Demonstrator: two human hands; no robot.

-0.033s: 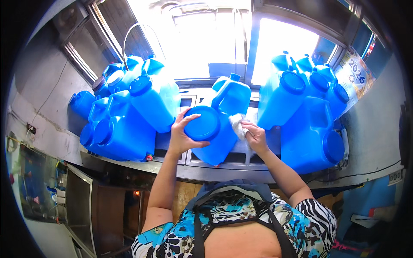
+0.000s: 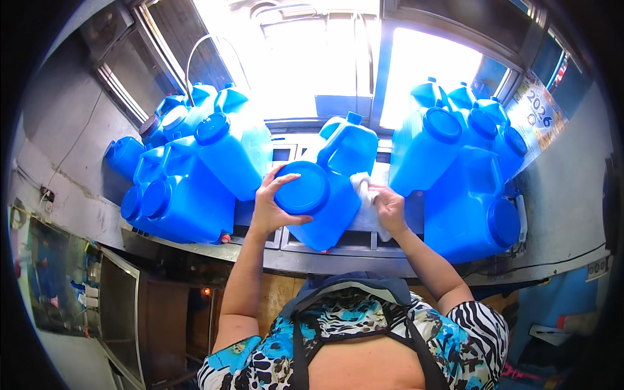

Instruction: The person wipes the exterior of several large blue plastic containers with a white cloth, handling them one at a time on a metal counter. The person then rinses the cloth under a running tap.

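Observation:
A blue plastic water jug [image 2: 341, 201] with a handle and a small top cap stands on the metal counter in front of me. My left hand [image 2: 268, 203] grips the wide round lid [image 2: 302, 188] on its near face, thumb below and fingers above. Bunched in my right hand [image 2: 388, 207] is a white cloth [image 2: 361, 184], pressed against or close by the jug's right side. The fingers of that hand are closed round the cloth.
Similar blue jugs [image 2: 195, 195] crowd the counter on the left, and more jugs [image 2: 455, 208] stand on the right. A bright window [image 2: 312, 65] is behind them. The metal counter edge [image 2: 338, 261] runs before me. A printed poster [image 2: 536, 117] hangs at right.
The jug and its lid have shifted very slightly left with my left hand. My right hand has turned a little, and the cloth is bunched differently.

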